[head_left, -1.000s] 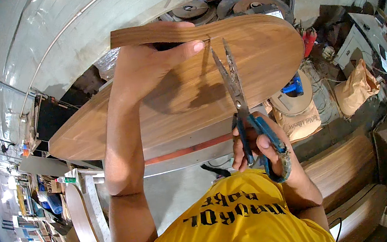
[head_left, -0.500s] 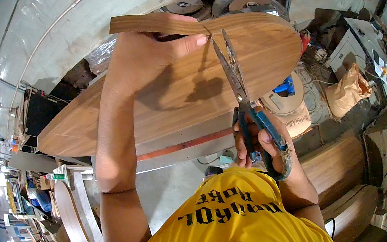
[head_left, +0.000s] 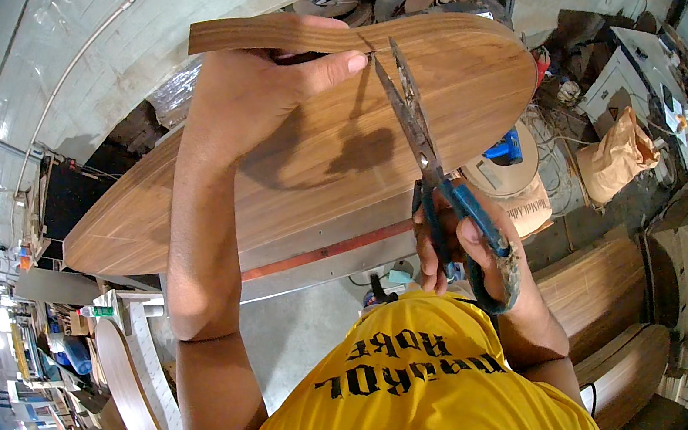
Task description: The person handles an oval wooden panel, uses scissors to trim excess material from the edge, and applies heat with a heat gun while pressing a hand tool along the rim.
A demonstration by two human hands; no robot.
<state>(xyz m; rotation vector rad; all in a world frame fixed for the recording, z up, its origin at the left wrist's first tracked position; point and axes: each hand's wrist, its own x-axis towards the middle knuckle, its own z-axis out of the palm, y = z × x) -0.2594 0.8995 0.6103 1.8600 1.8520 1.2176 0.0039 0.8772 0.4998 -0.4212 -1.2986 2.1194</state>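
A long wood-grain board (head_left: 434,105) with rounded ends lies across the bench in front of me. Along its far edge runs a thin wood-grain edging strip (head_left: 248,35), its loose end curving away to the left. My left hand (head_left: 257,95) pinches this strip between thumb and fingers at the board's far edge. In my right hand (head_left: 471,241) is a pair of scissors (head_left: 422,142) with blue-and-black handles and worn, stained blades. The blades are slightly apart, their tips pointing away from me, just right of my left thumb and close to the strip.
Rolls of edging (head_left: 328,6) lie behind the board. A blue tool (head_left: 504,148) sits on a round tan piece at the right, near a brown paper sack (head_left: 617,154). More boards (head_left: 631,377) are stacked at lower right, and an oval panel (head_left: 132,394) stands at left.
The board, strip and both hands sit slightly higher in the picture. My grip on the strip and on the scissors looks the same, the blades still slightly apart.
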